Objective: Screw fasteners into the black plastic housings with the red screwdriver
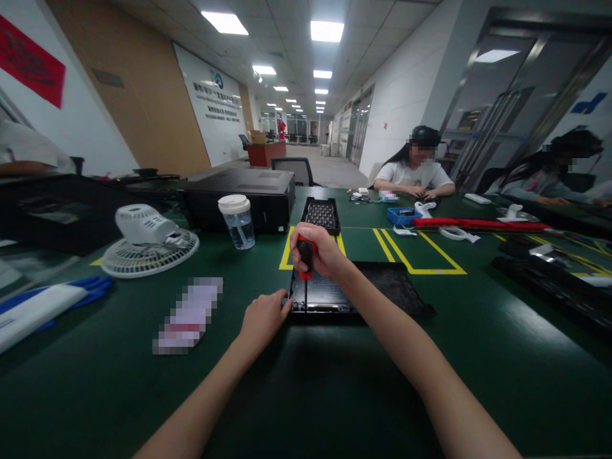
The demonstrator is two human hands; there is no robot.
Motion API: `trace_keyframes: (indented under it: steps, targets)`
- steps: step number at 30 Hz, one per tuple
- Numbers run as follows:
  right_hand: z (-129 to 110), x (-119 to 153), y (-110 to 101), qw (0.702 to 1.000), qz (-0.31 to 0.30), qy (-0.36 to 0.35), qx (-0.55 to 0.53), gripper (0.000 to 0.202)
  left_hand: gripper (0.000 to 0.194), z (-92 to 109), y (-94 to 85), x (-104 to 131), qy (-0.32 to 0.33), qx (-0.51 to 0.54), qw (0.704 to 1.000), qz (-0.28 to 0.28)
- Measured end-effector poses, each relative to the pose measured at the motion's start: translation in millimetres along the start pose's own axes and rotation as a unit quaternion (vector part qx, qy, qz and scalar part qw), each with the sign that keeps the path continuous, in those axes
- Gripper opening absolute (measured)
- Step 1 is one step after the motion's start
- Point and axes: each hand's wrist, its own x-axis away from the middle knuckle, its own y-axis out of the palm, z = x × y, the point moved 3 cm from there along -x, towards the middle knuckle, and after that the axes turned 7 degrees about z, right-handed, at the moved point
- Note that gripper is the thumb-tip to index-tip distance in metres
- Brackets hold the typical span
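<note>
A flat black casing (389,287) lies on the green table in front of me, with a grey ribbed part in its left half. My right hand (315,248) is wrapped round the red and black handle of a screwdriver (306,273). The screwdriver stands upright, its dark shaft reaching down to the casing's front left area; its tip is too small to make out. At the casing's left edge rests my left hand (265,315), thumb and fingers near the corner; whether it pinches something there is unclear.
Behind the casing sits a black tray (321,215) of small parts. Left are a lidded cup (239,223), a white fan (150,242), a large black box (239,191) and a pixelated flat item (191,315). A blue bin (403,215) and seated people are to the right.
</note>
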Motion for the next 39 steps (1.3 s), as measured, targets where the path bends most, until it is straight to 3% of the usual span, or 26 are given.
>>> trace_keyframes:
  steps: [16, 23, 34, 39]
  targets:
    - [-1.2, 6.0, 5.4, 0.996, 0.081, -0.034, 0.029, 0.021, 0.034, -0.2, 0.3, -0.7, 0.000, 0.003, 1.000, -0.007]
    - [-1.6, 7.2, 5.1, 0.985, 0.151, -0.046, 0.067, 0.022, 0.035, 0.8, -1.6, 0.3, -0.002, 0.005, 1.000, -0.007]
    - [-0.2, 8.1, 12.4, 0.969, 0.211, -0.089, 0.093, 0.024, 0.034, 3.0, -3.9, 0.8, -0.015, -0.001, 1.000, -0.021]
    - [1.5, 9.5, 14.8, 0.960, 0.242, -0.083, 0.117, 0.024, 0.034, 0.8, -0.8, 0.3, 0.000, 0.004, 1.000, -0.001]
